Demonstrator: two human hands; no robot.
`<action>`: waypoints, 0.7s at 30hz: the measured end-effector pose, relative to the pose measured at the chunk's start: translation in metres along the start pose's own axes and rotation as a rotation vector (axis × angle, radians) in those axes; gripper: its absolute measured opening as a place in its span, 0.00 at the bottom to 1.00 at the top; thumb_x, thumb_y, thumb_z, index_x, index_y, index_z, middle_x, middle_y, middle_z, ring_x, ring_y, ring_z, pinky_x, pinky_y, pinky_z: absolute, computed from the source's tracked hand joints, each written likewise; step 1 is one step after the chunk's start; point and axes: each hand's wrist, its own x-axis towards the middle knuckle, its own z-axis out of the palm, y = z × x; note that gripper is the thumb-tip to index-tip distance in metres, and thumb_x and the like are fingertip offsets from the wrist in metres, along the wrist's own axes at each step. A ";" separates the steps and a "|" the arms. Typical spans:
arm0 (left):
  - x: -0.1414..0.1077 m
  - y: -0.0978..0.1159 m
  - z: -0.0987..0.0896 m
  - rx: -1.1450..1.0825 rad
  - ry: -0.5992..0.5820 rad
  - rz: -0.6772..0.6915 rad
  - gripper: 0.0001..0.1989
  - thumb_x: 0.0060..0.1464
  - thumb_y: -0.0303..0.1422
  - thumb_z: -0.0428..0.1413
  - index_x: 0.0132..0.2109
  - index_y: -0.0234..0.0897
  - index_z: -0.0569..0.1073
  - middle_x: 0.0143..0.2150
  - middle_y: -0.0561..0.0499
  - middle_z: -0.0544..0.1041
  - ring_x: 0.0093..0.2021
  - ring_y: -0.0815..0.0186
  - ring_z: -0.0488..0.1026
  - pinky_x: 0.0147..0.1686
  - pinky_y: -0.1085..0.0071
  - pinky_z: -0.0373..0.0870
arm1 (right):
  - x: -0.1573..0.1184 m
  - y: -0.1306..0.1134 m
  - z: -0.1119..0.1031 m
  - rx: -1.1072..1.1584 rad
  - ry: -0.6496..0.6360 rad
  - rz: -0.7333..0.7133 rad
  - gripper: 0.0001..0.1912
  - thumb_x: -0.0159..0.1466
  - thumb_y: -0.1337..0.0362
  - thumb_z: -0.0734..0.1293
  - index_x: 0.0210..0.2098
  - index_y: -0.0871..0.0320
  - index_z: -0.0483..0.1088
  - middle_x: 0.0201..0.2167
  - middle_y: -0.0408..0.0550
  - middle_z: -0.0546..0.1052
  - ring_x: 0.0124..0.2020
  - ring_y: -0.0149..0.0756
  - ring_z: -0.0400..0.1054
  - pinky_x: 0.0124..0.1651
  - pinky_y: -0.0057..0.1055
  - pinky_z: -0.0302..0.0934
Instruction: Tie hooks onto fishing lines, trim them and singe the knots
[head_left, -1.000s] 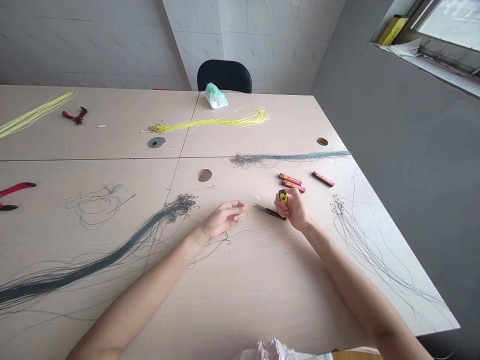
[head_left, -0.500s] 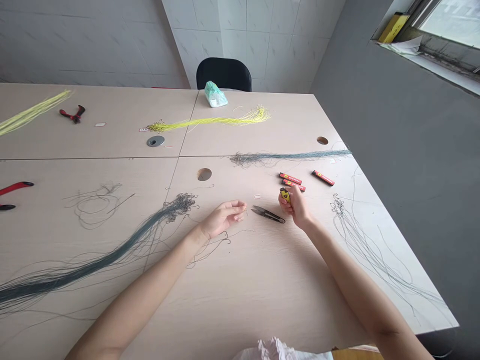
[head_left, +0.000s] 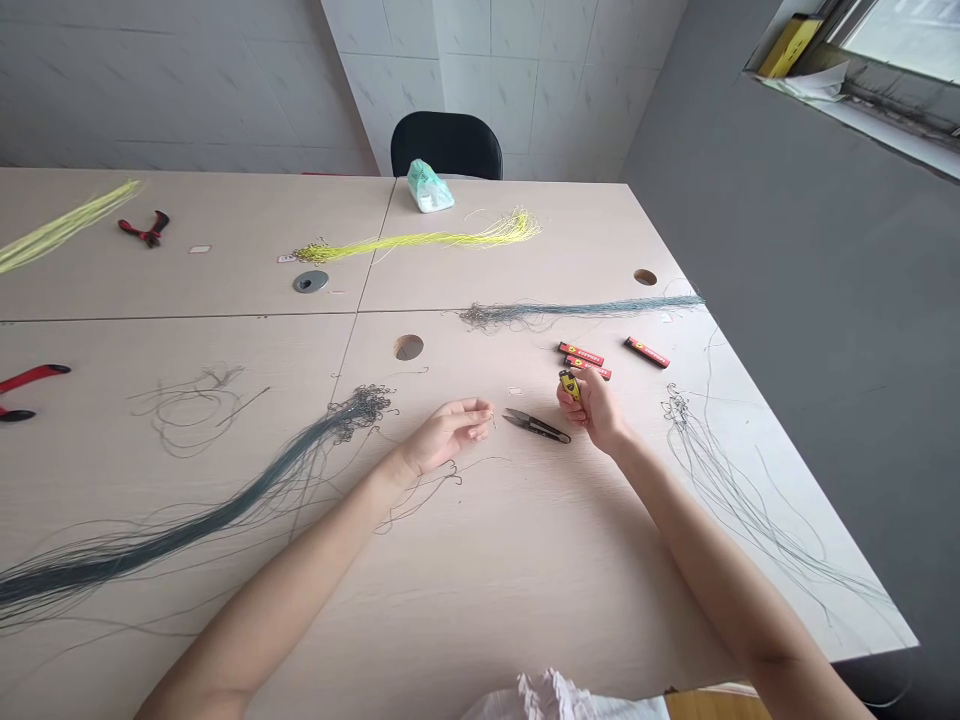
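Observation:
My left hand is closed in a pinch at the middle of the table. Thumb and fingertips grip a tiny fishing hook, of which only a thin bit shows. To the right, my right hand is wrapped round a yellow and black lighter, its top pointing up and left. Between the hands lie black thread snips, blades toward my left hand. Just below my left wrist are a few loose hooks on line. A bundle of dark blue-green lines with hooks stretches out to the left.
Red lighters lie beyond my right hand. A thinner hooked bundle is at the right edge, another blue-green bundle farther back. Yellow lines, a plastic packet, red-black pliers and a cable hole are also there.
Both hands keep nearly the same place and grip. The view has shifted very slightly; nothing on the table has visibly moved.

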 end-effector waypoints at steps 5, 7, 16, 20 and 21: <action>-0.001 -0.003 0.002 -0.006 0.040 0.042 0.08 0.46 0.32 0.64 0.33 0.34 0.74 0.29 0.55 0.65 0.25 0.74 0.55 0.29 0.72 0.55 | -0.006 -0.002 0.004 -0.045 -0.093 -0.045 0.21 0.59 0.51 0.56 0.16 0.55 0.52 0.17 0.38 0.47 0.19 0.28 0.36 0.21 0.29 0.32; -0.001 -0.004 0.004 -0.004 0.057 0.063 0.09 0.45 0.32 0.65 0.33 0.34 0.74 0.29 0.55 0.65 0.25 0.74 0.56 0.29 0.72 0.55 | -0.012 -0.004 0.008 -0.060 -0.133 -0.063 0.21 0.59 0.50 0.57 0.16 0.55 0.51 0.17 0.38 0.47 0.20 0.28 0.35 0.22 0.29 0.32; -0.006 -0.008 0.016 0.027 0.084 0.147 0.12 0.44 0.36 0.66 0.32 0.34 0.74 0.25 0.56 0.64 0.26 0.74 0.57 0.30 0.73 0.55 | -0.041 0.005 0.040 -0.088 -0.302 0.025 0.23 0.61 0.47 0.55 0.17 0.55 0.52 0.17 0.37 0.48 0.18 0.26 0.35 0.23 0.30 0.32; -0.007 -0.006 0.017 0.063 0.071 0.139 0.12 0.42 0.36 0.66 0.31 0.34 0.74 0.24 0.56 0.63 0.26 0.73 0.56 0.30 0.72 0.54 | -0.038 0.021 0.043 -0.199 -0.215 0.041 0.25 0.62 0.44 0.55 0.18 0.55 0.52 0.17 0.37 0.51 0.19 0.27 0.38 0.23 0.30 0.34; -0.006 -0.006 0.017 0.073 0.068 0.133 0.11 0.42 0.36 0.66 0.30 0.33 0.74 0.24 0.56 0.63 0.26 0.73 0.56 0.30 0.72 0.53 | -0.037 0.023 0.043 -0.238 -0.192 0.027 0.26 0.62 0.43 0.55 0.18 0.55 0.52 0.17 0.38 0.51 0.20 0.27 0.40 0.23 0.30 0.35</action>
